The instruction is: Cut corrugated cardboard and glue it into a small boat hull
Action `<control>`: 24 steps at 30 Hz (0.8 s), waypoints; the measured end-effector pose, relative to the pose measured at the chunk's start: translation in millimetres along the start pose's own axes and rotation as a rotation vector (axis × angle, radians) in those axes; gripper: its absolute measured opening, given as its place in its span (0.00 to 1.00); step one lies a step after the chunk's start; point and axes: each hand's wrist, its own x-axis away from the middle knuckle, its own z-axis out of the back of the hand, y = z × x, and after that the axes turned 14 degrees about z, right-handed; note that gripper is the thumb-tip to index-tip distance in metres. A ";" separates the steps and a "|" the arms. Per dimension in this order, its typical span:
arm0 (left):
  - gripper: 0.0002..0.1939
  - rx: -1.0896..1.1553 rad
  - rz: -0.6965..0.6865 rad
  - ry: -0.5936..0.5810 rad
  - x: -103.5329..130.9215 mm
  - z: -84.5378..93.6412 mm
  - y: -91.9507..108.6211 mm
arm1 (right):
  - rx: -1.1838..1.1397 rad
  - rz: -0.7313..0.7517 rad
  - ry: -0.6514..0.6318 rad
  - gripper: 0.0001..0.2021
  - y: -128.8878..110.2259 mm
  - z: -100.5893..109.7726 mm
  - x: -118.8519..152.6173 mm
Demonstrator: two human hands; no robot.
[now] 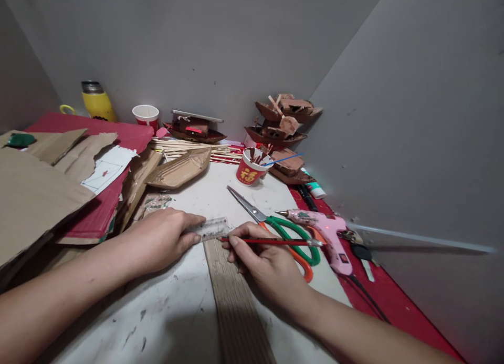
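My left hand [167, 238] is closed on the left end of a clear ruler [214, 226], thumb and forefinger on it. The ruler lies across the far end of a brown corrugated cardboard strip [236, 306], which runs toward me over the white board [173, 306]. A red pencil [271, 241] is pinched in my right hand [263, 259], its tip by the ruler's lower edge and its other end pointing right. Open scissors with green and orange handles [293, 232] lie just beyond my right hand.
Cardboard sheets [35, 196] are piled at the left. A pink glue gun [334, 238] and keys [362, 252] lie right. Behind stand a red paper cup [249, 174], a cardboard hull [181, 169], thin sticks [224, 154], brown model boats [275, 135] and a yellow bottle [97, 104].
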 end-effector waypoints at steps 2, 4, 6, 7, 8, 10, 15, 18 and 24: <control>0.19 -0.010 0.011 -0.002 -0.3 0.0 0.4 | -0.005 -0.006 -0.001 0.08 0.5 -0.2 0.3; 0.19 -0.018 0.021 0.001 -0.2 -0.3 0.6 | -0.043 -0.035 0.020 0.08 0.5 -0.8 0.2; 0.19 -0.021 0.022 0.009 1.0 -0.4 0.9 | -0.111 -0.066 0.064 0.09 -0.4 -1.1 0.3; 0.19 -0.021 0.017 0.015 2.3 -0.2 1.3 | -0.147 -0.077 0.099 0.09 -1.1 -0.9 0.7; 0.19 -0.019 0.010 0.021 4.0 0.4 1.8 | -0.180 -0.079 0.133 0.10 -2.0 -0.4 1.5; 0.19 -0.013 -0.007 0.028 8.7 2.9 3.8 | -0.241 -0.051 0.208 0.10 -3.4 1.2 4.6; 0.17 0.011 -0.022 -0.016 21.7 13.5 12.7 | -0.405 0.109 0.316 0.08 -4.6 4.2 15.3; 0.16 0.030 -0.008 -0.056 26.2 15.4 19.1 | -0.455 0.132 0.329 0.07 -4.9 4.4 17.6; 0.16 0.046 -0.004 -0.073 28.0 1.1 24.7 | -0.452 0.155 0.319 0.06 -3.4 4.8 15.3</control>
